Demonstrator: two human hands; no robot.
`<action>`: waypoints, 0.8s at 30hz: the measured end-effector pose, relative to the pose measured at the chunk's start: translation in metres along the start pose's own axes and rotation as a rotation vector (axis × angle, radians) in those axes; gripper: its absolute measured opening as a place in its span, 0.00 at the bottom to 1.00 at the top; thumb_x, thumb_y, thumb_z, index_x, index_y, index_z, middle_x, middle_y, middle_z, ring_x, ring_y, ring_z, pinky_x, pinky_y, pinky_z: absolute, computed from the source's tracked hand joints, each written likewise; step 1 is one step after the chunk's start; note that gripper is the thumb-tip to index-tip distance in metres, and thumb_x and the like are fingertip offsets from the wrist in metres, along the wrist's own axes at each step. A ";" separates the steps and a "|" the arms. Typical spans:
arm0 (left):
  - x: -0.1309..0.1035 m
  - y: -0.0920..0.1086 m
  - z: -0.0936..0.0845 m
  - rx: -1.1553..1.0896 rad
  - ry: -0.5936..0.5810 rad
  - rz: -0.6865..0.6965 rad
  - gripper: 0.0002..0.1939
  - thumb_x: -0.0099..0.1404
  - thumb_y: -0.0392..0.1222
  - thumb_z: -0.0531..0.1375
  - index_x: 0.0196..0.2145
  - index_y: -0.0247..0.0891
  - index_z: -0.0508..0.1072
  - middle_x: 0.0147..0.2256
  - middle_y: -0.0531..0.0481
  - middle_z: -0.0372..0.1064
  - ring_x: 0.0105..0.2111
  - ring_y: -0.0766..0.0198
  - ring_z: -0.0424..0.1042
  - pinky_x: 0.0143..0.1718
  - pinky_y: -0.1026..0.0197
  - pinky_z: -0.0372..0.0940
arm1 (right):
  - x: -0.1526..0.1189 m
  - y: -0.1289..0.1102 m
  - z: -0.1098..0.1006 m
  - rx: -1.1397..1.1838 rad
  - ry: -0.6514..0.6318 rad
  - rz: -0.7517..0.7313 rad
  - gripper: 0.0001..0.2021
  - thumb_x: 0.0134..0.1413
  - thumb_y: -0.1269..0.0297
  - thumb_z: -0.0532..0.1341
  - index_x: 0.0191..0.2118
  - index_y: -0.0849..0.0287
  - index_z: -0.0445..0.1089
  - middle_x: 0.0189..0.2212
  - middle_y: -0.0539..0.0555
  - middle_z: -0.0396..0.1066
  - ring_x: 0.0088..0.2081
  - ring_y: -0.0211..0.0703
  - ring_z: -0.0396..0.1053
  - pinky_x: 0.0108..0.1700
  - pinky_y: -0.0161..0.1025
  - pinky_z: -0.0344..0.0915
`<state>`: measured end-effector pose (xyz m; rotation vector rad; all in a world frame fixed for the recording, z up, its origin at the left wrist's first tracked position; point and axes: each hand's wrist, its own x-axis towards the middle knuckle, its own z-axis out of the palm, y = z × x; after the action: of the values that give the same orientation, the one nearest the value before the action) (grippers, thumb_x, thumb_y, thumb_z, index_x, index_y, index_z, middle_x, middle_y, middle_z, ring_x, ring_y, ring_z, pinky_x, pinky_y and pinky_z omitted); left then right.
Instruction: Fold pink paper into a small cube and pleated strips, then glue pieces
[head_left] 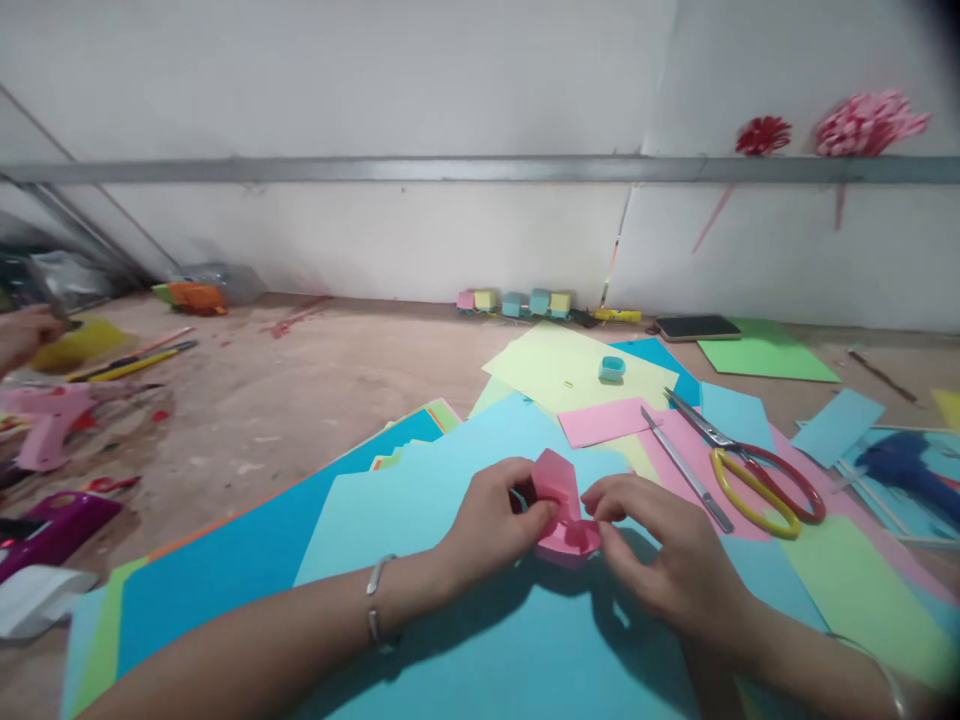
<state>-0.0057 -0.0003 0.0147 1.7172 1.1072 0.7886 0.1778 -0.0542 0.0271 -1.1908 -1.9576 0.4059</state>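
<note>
A small folded pink paper piece (pixel 564 540), with one flap standing up, is held above light blue paper (pixel 450 640). My left hand (pixel 499 520) grips it from the left, thumb inside and fingers behind the flap. At its right edge, my right hand (pixel 660 545) pinches a corner between thumb and index finger. Scissors (pixel 731 445) with one yellow and one red handle lie right of my right hand, beside a silver craft knife (pixel 688 472). Behind the hands, a tiny teal paper box (pixel 611 370) rests on a pale yellow sheet (pixel 555 360).
Small paper boxes (pixel 514 302) line the wall, near a phone (pixel 697 328). At left are a pink glue gun (pixel 49 420), a purple tool (pixel 56 530) and another person's hand (pixel 26 335). A blue glue gun (pixel 911 470) lies at right.
</note>
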 end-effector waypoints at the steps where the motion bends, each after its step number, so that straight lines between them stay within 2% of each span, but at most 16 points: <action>1: 0.001 -0.001 0.000 -0.039 -0.009 -0.023 0.07 0.51 0.30 0.56 0.27 0.35 0.72 0.26 0.53 0.68 0.26 0.67 0.66 0.28 0.64 0.62 | -0.001 0.000 0.001 -0.006 -0.001 -0.056 0.07 0.54 0.77 0.54 0.31 0.57 0.63 0.34 0.52 0.73 0.36 0.39 0.71 0.38 0.36 0.67; 3: 0.001 -0.001 0.000 -0.064 -0.015 -0.012 0.08 0.51 0.29 0.55 0.28 0.35 0.72 0.26 0.53 0.68 0.27 0.67 0.66 0.28 0.64 0.61 | -0.001 -0.001 0.002 -0.049 0.010 -0.132 0.07 0.55 0.77 0.54 0.33 0.57 0.64 0.37 0.53 0.73 0.39 0.40 0.72 0.40 0.37 0.67; 5: -0.001 -0.002 0.002 -0.017 0.000 0.062 0.06 0.52 0.30 0.56 0.27 0.35 0.71 0.26 0.53 0.67 0.27 0.67 0.65 0.27 0.65 0.60 | -0.002 -0.001 0.004 -0.099 0.023 -0.129 0.07 0.56 0.76 0.54 0.34 0.58 0.66 0.38 0.55 0.74 0.40 0.42 0.72 0.40 0.38 0.68; 7: -0.003 -0.001 0.004 0.036 0.015 0.146 0.03 0.54 0.31 0.57 0.25 0.35 0.69 0.25 0.53 0.66 0.25 0.68 0.63 0.26 0.66 0.57 | -0.001 -0.002 0.005 -0.113 0.014 -0.061 0.07 0.57 0.75 0.54 0.34 0.58 0.66 0.35 0.54 0.74 0.36 0.42 0.73 0.37 0.38 0.67; 10: -0.007 0.000 0.006 0.059 0.011 0.211 0.04 0.57 0.34 0.59 0.25 0.35 0.68 0.25 0.53 0.64 0.24 0.69 0.61 0.25 0.66 0.56 | 0.000 -0.003 0.006 -0.081 -0.015 0.096 0.06 0.55 0.74 0.55 0.32 0.57 0.66 0.27 0.49 0.72 0.28 0.39 0.70 0.30 0.35 0.65; 13: -0.008 0.001 0.006 0.050 -0.043 0.176 0.02 0.58 0.36 0.59 0.28 0.35 0.71 0.27 0.51 0.67 0.27 0.67 0.64 0.27 0.65 0.59 | 0.002 -0.002 0.007 -0.065 0.017 0.234 0.04 0.52 0.72 0.56 0.33 0.56 0.64 0.26 0.49 0.71 0.27 0.39 0.70 0.29 0.35 0.65; 16: -0.008 0.004 0.005 -0.001 -0.128 0.107 0.06 0.57 0.36 0.60 0.34 0.34 0.73 0.32 0.48 0.70 0.30 0.64 0.67 0.31 0.62 0.64 | 0.004 -0.001 0.006 -0.016 0.019 0.330 0.12 0.49 0.73 0.56 0.42 0.57 0.63 0.30 0.50 0.73 0.31 0.40 0.72 0.33 0.36 0.68; 18: -0.009 0.006 0.004 -0.045 -0.165 0.073 0.08 0.57 0.37 0.60 0.36 0.34 0.73 0.34 0.47 0.71 0.32 0.62 0.69 0.33 0.60 0.65 | 0.007 -0.001 0.003 0.033 -0.044 0.357 0.15 0.48 0.74 0.55 0.44 0.57 0.64 0.32 0.51 0.74 0.33 0.41 0.72 0.35 0.37 0.68; 20: -0.009 0.006 0.004 -0.095 -0.186 0.049 0.08 0.60 0.38 0.58 0.37 0.35 0.73 0.34 0.47 0.72 0.33 0.61 0.70 0.34 0.60 0.66 | 0.009 -0.001 0.000 0.051 -0.099 0.359 0.13 0.48 0.75 0.54 0.39 0.56 0.67 0.34 0.50 0.74 0.35 0.41 0.71 0.36 0.37 0.68; 24: -0.007 0.001 0.001 -0.121 -0.161 0.097 0.11 0.62 0.34 0.53 0.39 0.36 0.73 0.36 0.46 0.72 0.35 0.62 0.71 0.37 0.60 0.67 | 0.014 0.000 -0.007 0.049 -0.076 0.348 0.12 0.48 0.75 0.55 0.38 0.56 0.69 0.34 0.49 0.74 0.34 0.39 0.71 0.37 0.36 0.68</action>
<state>-0.0068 -0.0073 0.0150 1.7103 0.8557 0.7468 0.1794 -0.0438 0.0379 -1.5074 -1.7914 0.6832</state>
